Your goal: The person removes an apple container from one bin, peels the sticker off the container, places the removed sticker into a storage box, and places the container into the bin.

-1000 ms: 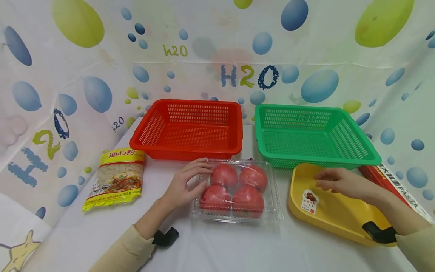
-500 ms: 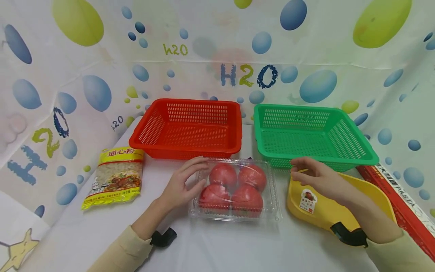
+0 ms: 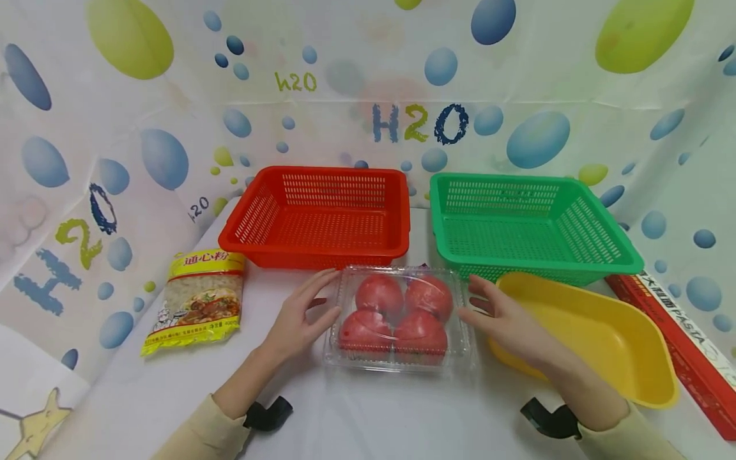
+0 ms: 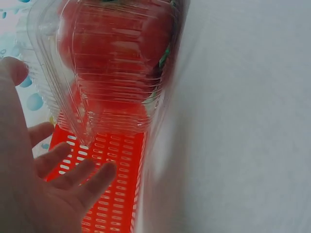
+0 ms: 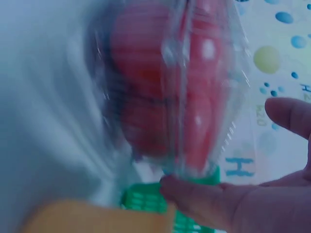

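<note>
Tomatoes [image 3: 397, 313], four of them, sit packed in a clear plastic clamshell box [image 3: 402, 358] at the lower middle of the head view, resting on the white tabletop [image 3: 368, 415] just in front of the two baskets. On the box's left edge lies the left hand [image 3: 299, 316], its grip loose and open, fingers straight and spread, the fingertips at or just beside the plastic wall; the left wrist view shows the palm [image 4: 29, 194] close beside the ribbed box [image 4: 97, 87] with a sliver of space at the fingers, so I cannot tell whether it truly touches. On the box's right edge is the right hand [image 3: 506, 319], grip likewise open, fingers extended toward the side wall; the right wrist view is blurred, with a finger [image 5: 204, 194] near the lower corner of the box [image 5: 194, 97]. Behind the box, centre of the frame, stands a red basket [image 3: 322, 255], and to the right of it a green basket [image 3: 604, 262], the two side by side. A yellow tray [image 3: 644, 383] lies at lower right, just beside the right hand, and a red pasta carton [image 3: 684, 345] runs along the tray's far side toward the frame's right edge. A yellow bag of macaroni [image 3: 195, 300] lies at the left, well apart from the left hand. A bubble-patterned sheet [image 3: 115, 128] hangs behind everything.
</note>
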The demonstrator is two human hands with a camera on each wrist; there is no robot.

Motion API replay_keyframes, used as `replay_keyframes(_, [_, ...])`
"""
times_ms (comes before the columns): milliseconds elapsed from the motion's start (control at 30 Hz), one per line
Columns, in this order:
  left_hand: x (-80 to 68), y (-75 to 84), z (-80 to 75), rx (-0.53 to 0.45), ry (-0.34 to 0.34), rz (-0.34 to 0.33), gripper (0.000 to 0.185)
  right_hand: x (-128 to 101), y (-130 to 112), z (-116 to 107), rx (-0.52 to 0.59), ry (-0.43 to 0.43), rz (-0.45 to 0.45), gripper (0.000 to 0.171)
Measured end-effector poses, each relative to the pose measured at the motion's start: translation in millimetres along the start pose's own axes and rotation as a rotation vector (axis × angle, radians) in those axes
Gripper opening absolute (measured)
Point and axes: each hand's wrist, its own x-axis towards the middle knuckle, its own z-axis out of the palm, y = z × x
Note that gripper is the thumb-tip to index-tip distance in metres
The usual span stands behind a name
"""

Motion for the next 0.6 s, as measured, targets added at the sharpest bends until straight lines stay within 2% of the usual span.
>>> replay_keyframes(300, [-4.9,3.4,1.5,-0.086,-0.061,-0.167,0.065,5.8,6.6,26.3,0.043,0.046,0.072,0.085])
replay_keyframes(467, [-6.7,3.9,3.3,-0.156,-0.078,-0.207,0.061,6.3,16.5,38.0,0.087,0.071,0.084,0.088])
replay_keyframes(600, [-7.8,3.2,3.6,-0.221,-0.099,-0.239,0.058,5.5,24.7,42.8,0.167,0.086,0.085,0.086])
